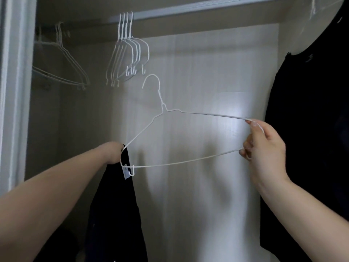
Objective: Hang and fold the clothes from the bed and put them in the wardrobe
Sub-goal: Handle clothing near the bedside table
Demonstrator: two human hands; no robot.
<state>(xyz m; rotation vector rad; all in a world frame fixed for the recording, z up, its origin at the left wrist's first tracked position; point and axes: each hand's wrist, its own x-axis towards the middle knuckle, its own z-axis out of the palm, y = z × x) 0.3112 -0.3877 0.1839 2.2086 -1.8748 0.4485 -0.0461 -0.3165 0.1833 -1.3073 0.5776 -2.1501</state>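
Note:
A white wire hanger (170,163) is held level in front of the open wardrobe, hook pointing up. My right hand (264,146) pinches its right end, fingers on both the upper arm and the lower bar. My left hand (113,153) is at the hanger's left corner and grips a black garment (115,210) with a small white label, which hangs straight down from the fist. The left fingers are hidden behind the wrist and cloth.
Several empty white hangers (130,53) hang from the wardrobe rail (188,11), with more hangers (62,67) at the far left. A black garment (309,129) hangs at the right. The white door frame (13,91) stands at the left.

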